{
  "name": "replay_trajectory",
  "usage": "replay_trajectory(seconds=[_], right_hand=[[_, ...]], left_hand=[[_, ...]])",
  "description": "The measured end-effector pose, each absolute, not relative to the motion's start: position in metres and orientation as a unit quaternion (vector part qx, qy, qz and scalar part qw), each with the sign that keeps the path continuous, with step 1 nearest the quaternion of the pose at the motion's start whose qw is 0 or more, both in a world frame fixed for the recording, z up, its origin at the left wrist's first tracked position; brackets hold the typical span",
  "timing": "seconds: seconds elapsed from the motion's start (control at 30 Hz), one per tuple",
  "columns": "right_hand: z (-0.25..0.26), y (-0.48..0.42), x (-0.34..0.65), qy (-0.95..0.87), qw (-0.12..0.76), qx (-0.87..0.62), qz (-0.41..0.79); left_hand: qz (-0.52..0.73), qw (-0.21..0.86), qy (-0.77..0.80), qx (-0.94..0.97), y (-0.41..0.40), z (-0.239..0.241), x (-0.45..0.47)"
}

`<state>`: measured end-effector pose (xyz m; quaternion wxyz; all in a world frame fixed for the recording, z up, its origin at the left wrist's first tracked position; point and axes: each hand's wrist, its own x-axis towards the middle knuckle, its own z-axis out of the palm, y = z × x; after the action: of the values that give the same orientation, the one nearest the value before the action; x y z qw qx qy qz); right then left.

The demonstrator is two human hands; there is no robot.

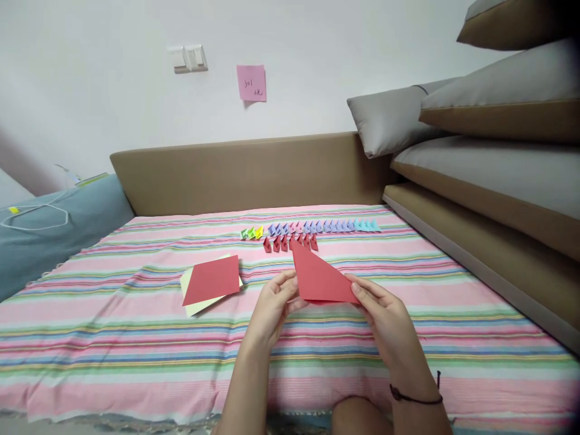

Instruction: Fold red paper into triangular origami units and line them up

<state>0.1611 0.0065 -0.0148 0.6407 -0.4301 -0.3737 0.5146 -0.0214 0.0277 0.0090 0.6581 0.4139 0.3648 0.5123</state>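
Both my hands hold a red paper sheet folded into a triangle above the striped bedspread. My left hand pinches its lower left edge. My right hand grips its lower right corner; a dark band circles that wrist. Beyond the triangle lie two rows of small folded paper pieces: a long row running from green and yellow through purple to blue, and a short red row just in front of it. A stack of flat sheets, red on top of pale yellow, lies to the left of my hands.
A brown padded headboard runs along the back. Grey and brown cushions are stacked at the right. A blue-grey pillow with a white cable lies at the left. A pink sticky note and a wall switch are on the wall.
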Motion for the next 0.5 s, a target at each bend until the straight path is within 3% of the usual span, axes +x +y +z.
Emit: replay_trajectory(seconds=[0.2, 0.5], right_hand=[[-0.016, 0.004, 0.167, -0.430, 0.590, -0.423, 0.537], [-0.005, -0.007, 0.175, -0.530, 0.475, -0.355, 0.606]], left_hand=[[0.527, 0.666, 0.351, 0.395, 0.023, 0.009, -0.028], [0.587, 0.594, 0.432, 0.341, 0.028, 0.004, -0.024]])
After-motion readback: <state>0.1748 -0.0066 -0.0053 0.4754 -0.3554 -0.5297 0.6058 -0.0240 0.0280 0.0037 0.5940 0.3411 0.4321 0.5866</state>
